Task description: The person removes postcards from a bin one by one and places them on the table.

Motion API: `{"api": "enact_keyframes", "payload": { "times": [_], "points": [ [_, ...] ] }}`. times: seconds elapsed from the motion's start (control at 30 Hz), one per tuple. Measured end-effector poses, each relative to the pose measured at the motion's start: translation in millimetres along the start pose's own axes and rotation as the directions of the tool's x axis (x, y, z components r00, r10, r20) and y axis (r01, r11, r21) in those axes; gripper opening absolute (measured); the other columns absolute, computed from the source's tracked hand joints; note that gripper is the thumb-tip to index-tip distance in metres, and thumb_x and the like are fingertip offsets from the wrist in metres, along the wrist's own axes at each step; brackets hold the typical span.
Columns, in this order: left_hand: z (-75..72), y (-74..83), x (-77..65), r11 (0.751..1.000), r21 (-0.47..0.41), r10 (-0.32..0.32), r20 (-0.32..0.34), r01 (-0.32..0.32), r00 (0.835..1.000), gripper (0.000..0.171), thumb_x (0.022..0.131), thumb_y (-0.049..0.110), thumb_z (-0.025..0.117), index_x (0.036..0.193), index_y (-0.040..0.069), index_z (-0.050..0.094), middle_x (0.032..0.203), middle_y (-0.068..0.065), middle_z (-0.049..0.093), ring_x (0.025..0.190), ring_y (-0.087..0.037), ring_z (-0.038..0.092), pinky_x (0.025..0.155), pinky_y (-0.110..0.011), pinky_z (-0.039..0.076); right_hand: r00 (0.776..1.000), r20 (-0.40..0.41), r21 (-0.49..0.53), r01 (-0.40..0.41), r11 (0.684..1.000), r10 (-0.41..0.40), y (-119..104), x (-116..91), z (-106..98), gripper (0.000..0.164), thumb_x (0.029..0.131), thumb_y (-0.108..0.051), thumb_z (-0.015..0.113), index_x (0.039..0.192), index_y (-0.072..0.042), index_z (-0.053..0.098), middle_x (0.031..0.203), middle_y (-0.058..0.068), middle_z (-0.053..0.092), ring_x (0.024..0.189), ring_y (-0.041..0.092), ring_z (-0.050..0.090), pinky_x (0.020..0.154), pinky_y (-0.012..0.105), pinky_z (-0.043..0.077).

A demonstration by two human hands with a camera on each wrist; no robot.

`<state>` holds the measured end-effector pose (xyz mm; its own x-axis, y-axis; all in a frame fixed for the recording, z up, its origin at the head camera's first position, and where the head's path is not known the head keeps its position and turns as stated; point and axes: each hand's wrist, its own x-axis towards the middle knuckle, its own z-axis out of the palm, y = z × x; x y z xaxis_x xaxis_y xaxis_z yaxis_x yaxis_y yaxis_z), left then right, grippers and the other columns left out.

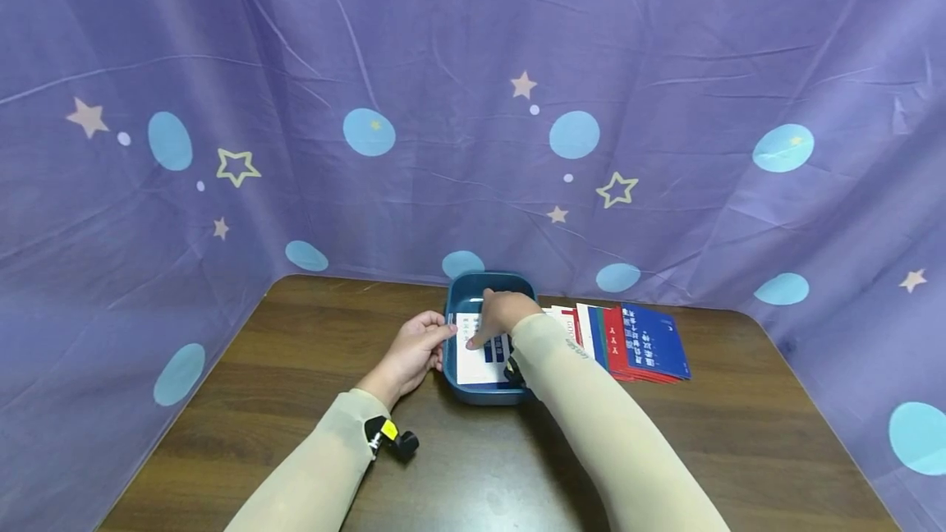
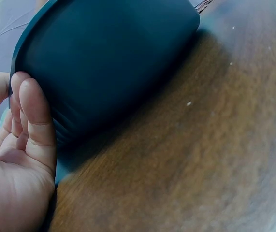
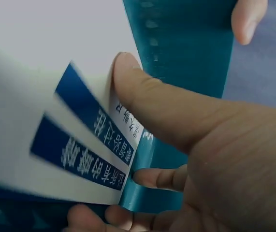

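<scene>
A dark teal plastic tray (image 1: 488, 397) stands on the wooden table, a white card (image 1: 470, 365) with blue bands of print inside it. My left hand (image 1: 411, 351) holds the tray's left wall; the left wrist view shows its thumb at the rim and its fingers against the outside of the wall (image 2: 108, 53). Reaching in from the right, my right hand (image 1: 504, 317) pinches the card. In the right wrist view its thumb (image 3: 152, 99) lies on the printed face, with fingertips below the card's edge. A blue edge shows under the card.
Right of the tray, a fanned row of cards lies on the table, with white, red and blue ones (image 1: 654, 341) overlapping. A purple curtain (image 1: 458, 187) with stars and dots hangs behind the table (image 1: 332, 335). A small black device (image 1: 392, 436) sits on the left wrist.
</scene>
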<state>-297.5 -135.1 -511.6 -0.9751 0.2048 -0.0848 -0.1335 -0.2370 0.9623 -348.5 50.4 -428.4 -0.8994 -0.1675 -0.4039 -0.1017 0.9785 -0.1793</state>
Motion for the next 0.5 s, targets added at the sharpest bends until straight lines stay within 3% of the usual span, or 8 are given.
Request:
{"api": "enact_keyframes", "payload": {
  "times": [0.17,0.27,0.4,0.5],
  "points": [
    [-0.7,0.3,-0.6,1.000,0.002,-0.002,-0.005,0.002,1.000,0.016,0.101,0.008,0.070,0.101,0.005,0.054,0.063,0.002,0.057,0.049,-0.009,0.052,0.041,-0.020,0.050,1.000,0.001,0.082,0.007,0.997,-0.007,4.6,6.2,0.6,0.119,0.075,-0.057,0.094,0.166,-0.011,0.032,0.135,0.016,0.069,0.097,0.026,0.070,0.087,0.047,0.065],
    [-0.4,0.2,-0.8,1.000,-0.002,0.000,-0.005,0.000,1.000,0.016,0.101,0.008,0.070,0.101,0.005,0.054,0.064,0.001,0.057,0.049,-0.009,0.052,0.041,-0.020,0.050,0.999,-0.043,0.121,0.037,0.992,-0.032,9.1,7.3,-1.6,0.111,0.075,-0.049,0.096,0.160,-0.005,0.039,0.129,0.017,0.070,0.091,0.026,0.070,0.077,0.043,0.066],
    [-0.3,-1.3,0.7,1.000,-0.015,0.003,-0.003,-0.003,1.000,0.016,0.099,0.006,0.070,0.100,0.006,0.054,0.065,0.000,0.058,0.048,-0.010,0.052,0.041,-0.021,0.050,0.985,-0.149,0.148,0.107,0.983,-0.085,14.2,0.9,-11.6,0.084,0.076,-0.034,0.099,0.140,0.000,0.057,0.120,0.017,0.073,0.094,0.027,0.071,0.085,0.047,0.066],
    [-0.2,-2.2,1.9,1.000,-0.022,0.002,0.002,-0.002,1.000,0.017,0.099,0.007,0.071,0.100,0.006,0.054,0.065,0.000,0.059,0.048,-0.010,0.052,0.040,-0.021,0.050,0.970,-0.214,0.162,0.150,0.975,-0.114,18.5,-6.4,-21.0,0.074,0.077,-0.024,0.099,0.136,0.002,0.062,0.119,0.017,0.074,0.099,0.028,0.072,0.095,0.050,0.064]
  ]
}}
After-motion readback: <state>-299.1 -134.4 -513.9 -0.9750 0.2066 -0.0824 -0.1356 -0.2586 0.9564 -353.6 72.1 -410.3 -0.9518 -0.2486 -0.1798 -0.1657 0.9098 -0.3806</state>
